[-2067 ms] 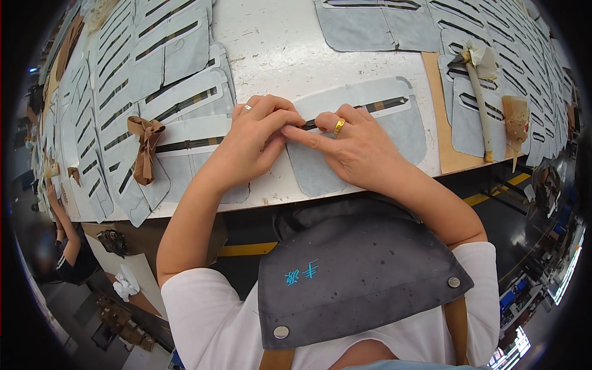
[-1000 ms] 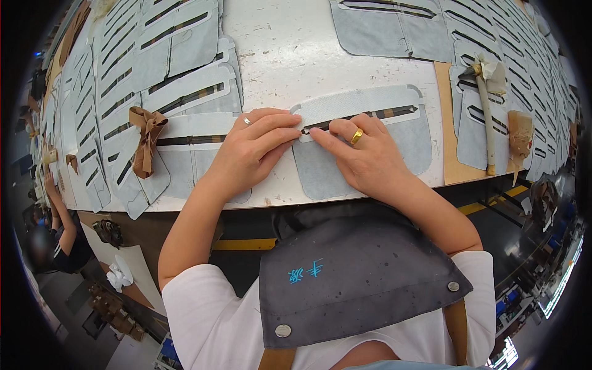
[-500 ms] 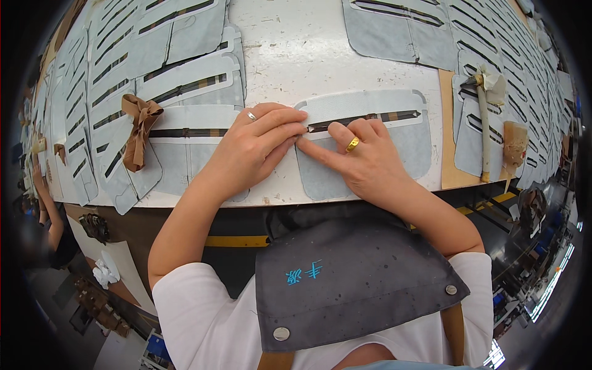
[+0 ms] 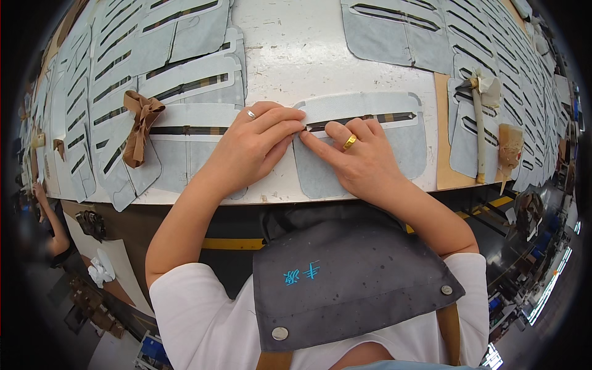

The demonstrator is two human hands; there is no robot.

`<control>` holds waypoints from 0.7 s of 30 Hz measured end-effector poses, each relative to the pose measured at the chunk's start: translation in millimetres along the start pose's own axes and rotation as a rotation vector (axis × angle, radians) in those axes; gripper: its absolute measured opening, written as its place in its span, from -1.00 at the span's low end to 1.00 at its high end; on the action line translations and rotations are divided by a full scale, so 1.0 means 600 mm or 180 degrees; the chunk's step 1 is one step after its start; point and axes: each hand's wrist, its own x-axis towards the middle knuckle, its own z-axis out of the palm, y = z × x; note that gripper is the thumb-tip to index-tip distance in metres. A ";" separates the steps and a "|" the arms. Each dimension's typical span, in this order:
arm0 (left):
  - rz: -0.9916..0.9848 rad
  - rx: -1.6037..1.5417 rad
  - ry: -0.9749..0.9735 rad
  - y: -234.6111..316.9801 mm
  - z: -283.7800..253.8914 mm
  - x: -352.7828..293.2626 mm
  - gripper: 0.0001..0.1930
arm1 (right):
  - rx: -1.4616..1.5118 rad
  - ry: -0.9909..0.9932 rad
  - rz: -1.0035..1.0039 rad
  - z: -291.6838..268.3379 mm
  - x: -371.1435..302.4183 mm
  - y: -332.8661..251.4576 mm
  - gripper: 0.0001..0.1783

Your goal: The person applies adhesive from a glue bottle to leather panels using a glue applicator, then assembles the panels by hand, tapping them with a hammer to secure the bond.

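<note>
A grey fabric panel with a white-bordered dark slot lies flat on the white worktable in front of me. My left hand has its fingers pressed together at the panel's left edge, by the end of the slot; what its fingertips pinch there is mostly hidden. My right hand rests over the panel, one finger reaching left to that same edge and the others curled onto the slot. Both hands' fingertips nearly meet. Left of my left hand, more slotted grey panels lie overlapped.
A twisted brown strip lies on the left panels. On the right, a pale-handled hammer and a tan block lie near a brown board. Further panels cover the far table. At far left, another person's arm shows.
My hands keep the same hold at the panel's left edge, with hardly any finger movement. The whole view has shifted slightly.
</note>
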 end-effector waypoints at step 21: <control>-0.0392 -0.0385 0.0242 0.034 0.023 0.008 -0.78 | 0.0580 0.0552 0.0646 -0.042 0.006 0.092 -0.65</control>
